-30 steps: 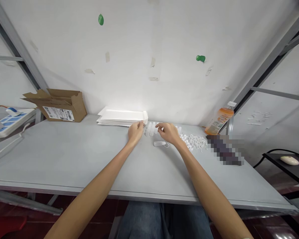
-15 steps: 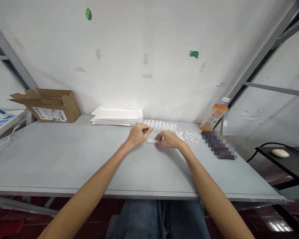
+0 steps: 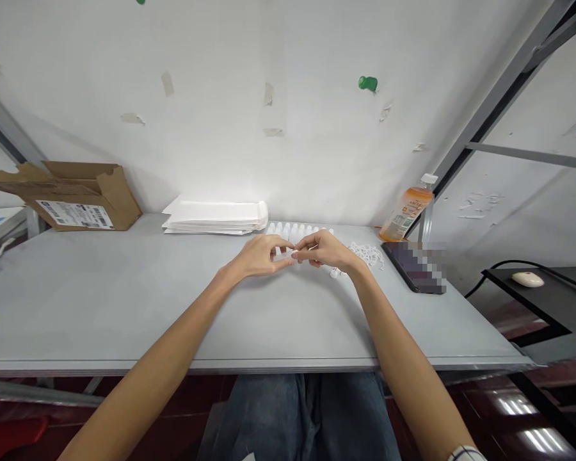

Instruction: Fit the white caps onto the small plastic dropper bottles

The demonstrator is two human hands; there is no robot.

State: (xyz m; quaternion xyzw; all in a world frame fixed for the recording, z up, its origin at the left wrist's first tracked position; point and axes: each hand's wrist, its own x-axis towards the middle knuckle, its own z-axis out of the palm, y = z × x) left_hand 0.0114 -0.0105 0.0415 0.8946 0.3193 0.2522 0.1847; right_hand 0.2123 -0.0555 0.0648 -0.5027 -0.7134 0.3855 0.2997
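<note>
My left hand (image 3: 258,255) is closed around a small clear plastic tube (image 3: 282,255), which lies sideways between thumb and fingers. At the tube's right end, my right hand (image 3: 324,248) pinches a small white piece (image 3: 294,254); its exact kind is too small to tell. The two hands' fingertips meet there, just above the table. Behind them stands a row of small whitish tubes (image 3: 300,228), partly hidden by my fingers. Beside my right wrist lies a tangle of white strings (image 3: 368,254), and a tiny white piece (image 3: 335,273) sits below that hand.
On the grey table (image 3: 125,301), a stack of white envelopes (image 3: 214,218) lies against the wall. An opened cardboard box (image 3: 81,202) stands at the left. To the right are an orange drink bottle (image 3: 408,208) and a dark phone (image 3: 415,267).
The clear tube lay on the table near my right fingers; now my left hand holds it. My right fingers have come to its end with a white piece. The view has shifted slightly.
</note>
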